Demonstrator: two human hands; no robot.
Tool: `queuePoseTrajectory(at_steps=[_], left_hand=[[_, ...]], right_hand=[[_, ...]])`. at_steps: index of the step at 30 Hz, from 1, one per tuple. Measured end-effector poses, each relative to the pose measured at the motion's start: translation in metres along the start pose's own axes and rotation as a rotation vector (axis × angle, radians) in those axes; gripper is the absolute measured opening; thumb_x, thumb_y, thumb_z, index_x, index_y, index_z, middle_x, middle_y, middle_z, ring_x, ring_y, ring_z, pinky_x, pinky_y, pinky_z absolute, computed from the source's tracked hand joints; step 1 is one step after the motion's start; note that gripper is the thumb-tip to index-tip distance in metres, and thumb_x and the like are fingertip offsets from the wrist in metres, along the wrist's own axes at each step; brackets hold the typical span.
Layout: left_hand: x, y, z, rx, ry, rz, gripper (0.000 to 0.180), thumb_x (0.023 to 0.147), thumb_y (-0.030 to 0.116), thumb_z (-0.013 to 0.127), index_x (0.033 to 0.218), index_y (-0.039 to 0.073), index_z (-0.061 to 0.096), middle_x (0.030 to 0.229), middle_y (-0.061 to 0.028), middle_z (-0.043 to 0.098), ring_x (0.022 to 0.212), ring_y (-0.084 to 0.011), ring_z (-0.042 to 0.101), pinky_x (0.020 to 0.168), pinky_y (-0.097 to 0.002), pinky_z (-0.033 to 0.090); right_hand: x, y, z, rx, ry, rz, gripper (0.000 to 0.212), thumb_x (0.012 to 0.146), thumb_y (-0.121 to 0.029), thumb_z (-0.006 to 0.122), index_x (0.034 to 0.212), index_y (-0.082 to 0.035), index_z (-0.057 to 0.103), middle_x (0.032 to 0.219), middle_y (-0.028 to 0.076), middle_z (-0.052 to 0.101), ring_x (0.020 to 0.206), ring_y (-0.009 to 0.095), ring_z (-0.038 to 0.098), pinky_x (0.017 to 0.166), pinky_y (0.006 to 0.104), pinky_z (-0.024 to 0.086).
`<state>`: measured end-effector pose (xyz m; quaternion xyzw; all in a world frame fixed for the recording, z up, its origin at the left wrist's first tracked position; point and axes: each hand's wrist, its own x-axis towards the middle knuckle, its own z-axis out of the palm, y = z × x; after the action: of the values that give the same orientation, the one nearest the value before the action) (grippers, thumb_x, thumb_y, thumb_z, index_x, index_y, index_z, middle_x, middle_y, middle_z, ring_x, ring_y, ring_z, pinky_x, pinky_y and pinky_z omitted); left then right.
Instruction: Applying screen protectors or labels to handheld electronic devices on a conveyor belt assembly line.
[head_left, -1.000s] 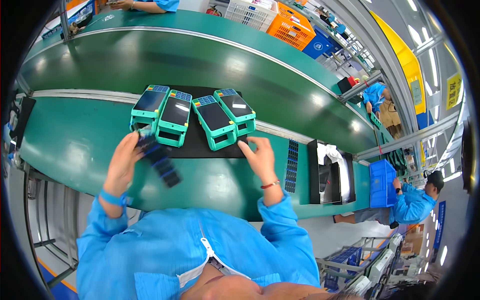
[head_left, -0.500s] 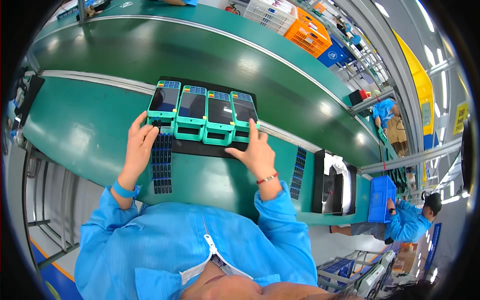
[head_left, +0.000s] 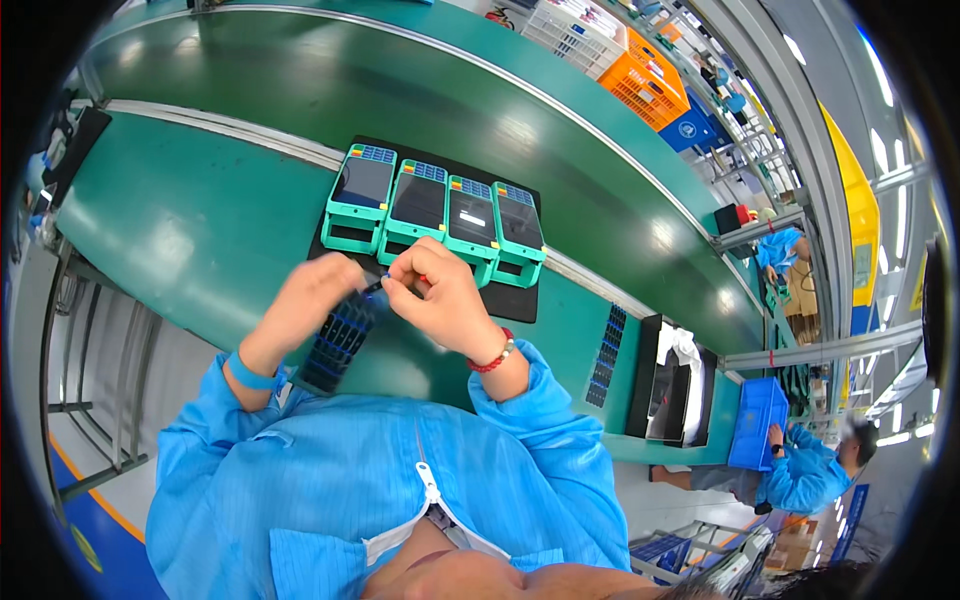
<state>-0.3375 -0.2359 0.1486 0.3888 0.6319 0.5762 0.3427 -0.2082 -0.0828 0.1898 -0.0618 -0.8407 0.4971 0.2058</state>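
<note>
Small dark piece point(head_left: 375, 287) with a touch of blue: between the two hands, just in front of the near ends of the left pair of handheld terminals, above the green bench point(head_left: 200, 230). Outline smeared; exact shape not readable.

Right hand point(head_left: 435, 295): reaches across toward the left, back of hand up, wrist bent inward. Thumb and forefinger pressed together at the tips, pinching the small dark piece; remaining fingers curled toward the palm. Red beaded bracelet point(head_left: 493, 355) at the wrist.

Left hand point(head_left: 312, 295): motion-blurred, angled forward and to the right, fingertips just beside the right hand's pinch. Fingers look bunched; whether they grip anything, cannot tell. Blue band point(head_left: 248, 374) around the wrist. Both elbows bent, forearms converging.

Segmented black sheet point(head_left: 338, 348) with blue lines: below and between the hands, running toward the bench's front edge. Lying flat or partly lifted, cannot tell.

Four green-framed terminals, side by side, screens up, keypads at the far end: first point(head_left: 362, 185), second point(head_left: 418, 202), third point(head_left: 471, 212), fourth point(head_left: 518, 220), left to right. All on a black mat point(head_left: 515, 302).

To the right on the bench: second segmented sheet point(head_left: 606, 355), then a black box point(head_left: 648, 385) containing white material point(head_left: 684, 348). Beyond: blue bin point(head_left: 758, 425), co-worker's hand at its side.
</note>
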Motion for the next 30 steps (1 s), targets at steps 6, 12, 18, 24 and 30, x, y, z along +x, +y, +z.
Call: queuePoseTrajectory(at_steps=[6,12,18,24,30], left_hand=[[0.002,-0.009,-0.024,0.745,0.305,0.239,0.012,0.083,0.012,0.056,0.078,0.001,0.057,0.087,-0.0104,0.056,0.092,-0.0306,0.05,0.079,-0.0387,0.039],[0.007,-0.006,-0.02,1.004,0.307,0.448,0.009,0.075,0.007,0.063,0.073,0.002,0.056,0.12,-0.0083,0.052,0.121,-0.0335,0.039,0.097,-0.0462,0.032],[0.018,-0.007,-0.023,1.184,0.185,0.454,0.016,0.071,0.011,0.067,0.065,0.003,0.055,0.136,-0.0032,0.043,0.129,-0.0334,0.032,0.104,-0.0518,0.024],[0.02,-0.008,-0.026,1.279,0.108,0.444,0.016,0.069,0.013,0.069,0.064,0.004,0.056,0.136,-0.0024,0.043,0.127,-0.031,0.035,0.105,-0.0541,0.024],[0.022,-0.003,-0.026,1.17,0.151,0.436,0.01,0.076,0.014,0.064,0.072,0.005,0.062,0.123,-0.0031,0.053,0.122,-0.0296,0.041,0.102,-0.0516,0.027]], right_hand=[[0.047,0.041,0.026,-0.259,0.359,-0.224,0.008,0.076,-0.01,0.066,0.075,-0.006,0.059,0.075,0.007,0.055,0.065,0.023,0.057,0.054,0.0324,0.045],[0.058,0.061,0.045,-0.484,0.341,-0.12,0.009,0.077,-0.016,0.065,0.075,-0.008,0.063,0.077,0.007,0.056,0.066,0.027,0.059,0.056,0.0367,0.048],[0.056,0.061,0.033,-0.7,0.263,-0.14,0.009,0.078,-0.018,0.064,0.074,-0.009,0.066,0.076,0.008,0.055,0.066,0.027,0.06,0.056,0.0375,0.05],[0.082,0.054,-0.001,-0.652,0.017,0.112,0.035,0.07,-0.039,0.072,0.09,-0.01,0.065,0.095,0.011,0.056,0.082,0.027,0.061,0.069,0.0389,0.05],[0.097,0.067,0.0,-0.661,-0.177,0.266,0.043,0.066,-0.039,0.075,0.095,-0.01,0.06,0.1,0.014,0.054,0.084,0.03,0.061,0.07,0.0405,0.05]])
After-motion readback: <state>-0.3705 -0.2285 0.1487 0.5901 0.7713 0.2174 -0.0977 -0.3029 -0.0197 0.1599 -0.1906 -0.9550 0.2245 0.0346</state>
